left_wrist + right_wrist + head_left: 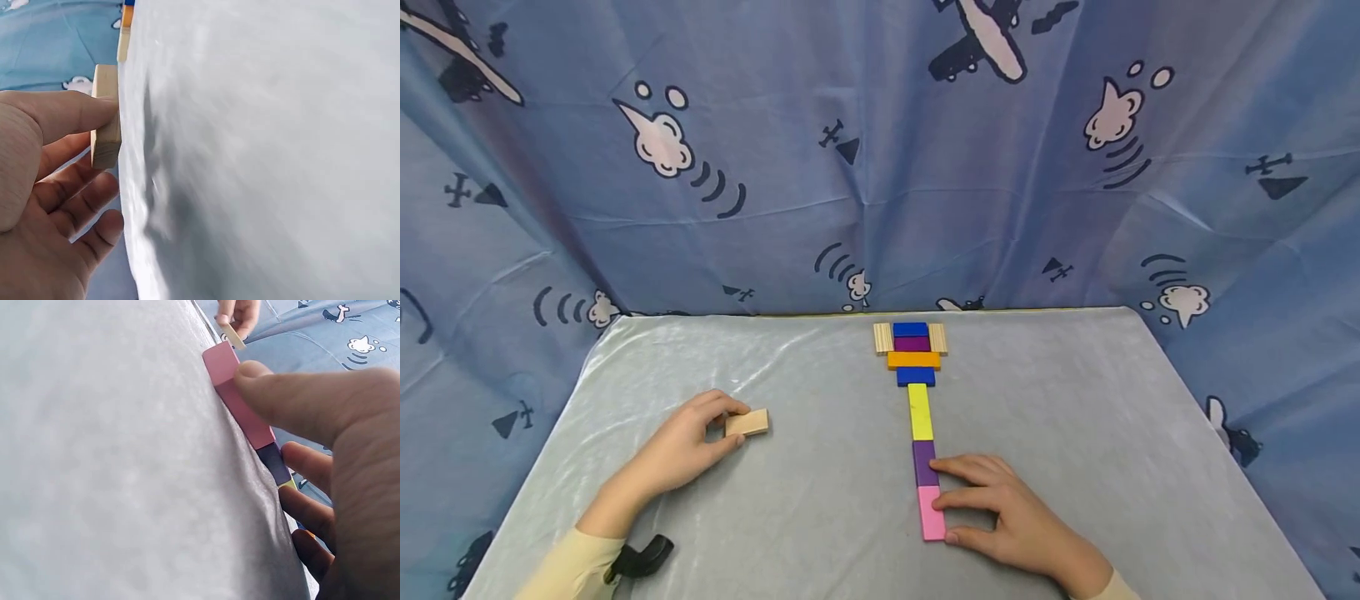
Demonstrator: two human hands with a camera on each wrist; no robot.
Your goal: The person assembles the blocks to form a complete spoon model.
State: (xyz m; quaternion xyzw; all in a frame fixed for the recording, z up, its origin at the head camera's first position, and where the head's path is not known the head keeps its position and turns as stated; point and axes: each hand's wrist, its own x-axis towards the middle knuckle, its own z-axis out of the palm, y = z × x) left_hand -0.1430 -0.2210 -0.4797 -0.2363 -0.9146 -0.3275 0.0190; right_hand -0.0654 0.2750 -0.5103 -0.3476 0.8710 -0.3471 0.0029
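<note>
On the left, my left hand pinches a plain wooden block between thumb and fingers. The left wrist view shows the thumb pressed across that block. A line of coloured blocks runs down the middle of the table: a pink block nearest, then a purple block and a yellow block. My right hand lies along the right side of this line, its thumb at the pink block's near corner and its spread fingertips touching the pink and purple blocks.
Beyond the yellow block lie a blue block, an orange block, a dark purple block and another blue block. Ribbed wooden pieces flank them. A pale cloth covers the table; a patterned curtain hangs behind.
</note>
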